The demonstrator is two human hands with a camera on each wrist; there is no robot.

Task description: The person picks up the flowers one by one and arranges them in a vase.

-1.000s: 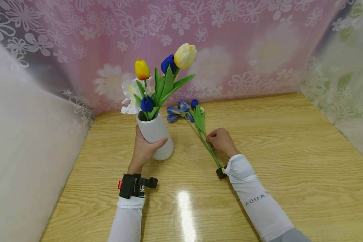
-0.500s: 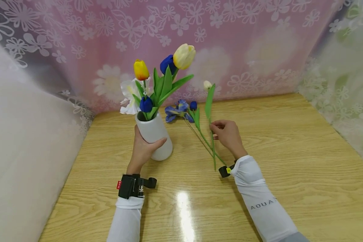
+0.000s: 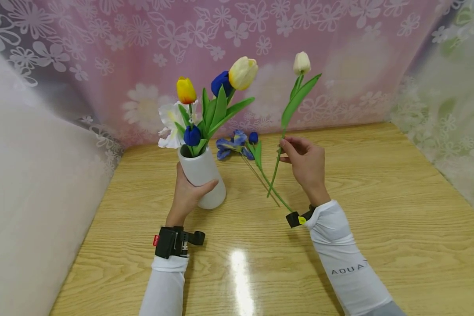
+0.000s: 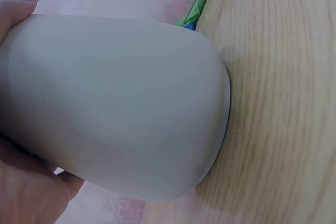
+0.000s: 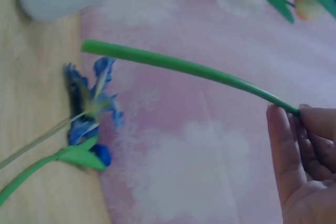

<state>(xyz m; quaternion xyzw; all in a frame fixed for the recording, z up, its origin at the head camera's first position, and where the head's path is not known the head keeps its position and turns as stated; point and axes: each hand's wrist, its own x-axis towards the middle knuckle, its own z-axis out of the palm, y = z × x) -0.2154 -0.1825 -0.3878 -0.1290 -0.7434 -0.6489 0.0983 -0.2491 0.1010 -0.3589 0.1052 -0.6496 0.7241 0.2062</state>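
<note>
My left hand grips a white vase around its side; in the left wrist view the vase fills the middle, its base at the wooden tabletop. Out of the vase rise a yellow-orange tulip, a cream tulip, blue tulips and a white ruffled flower. My right hand pinches the stem of a white tulip between thumb and fingers, with the bloom upward. The right wrist view shows the lower stem sticking out from the fingertips of the right hand.
Between the hands, a blue iris and a small blue tulip lie on the wooden table, their stems crossing. A pink floral curtain hangs along the table's back edge, with pale cloth at both sides.
The white tulip has been drawn out from the flowers on the table and lifted up and to the right by my right hand. The left hand and vase have stayed put.
</note>
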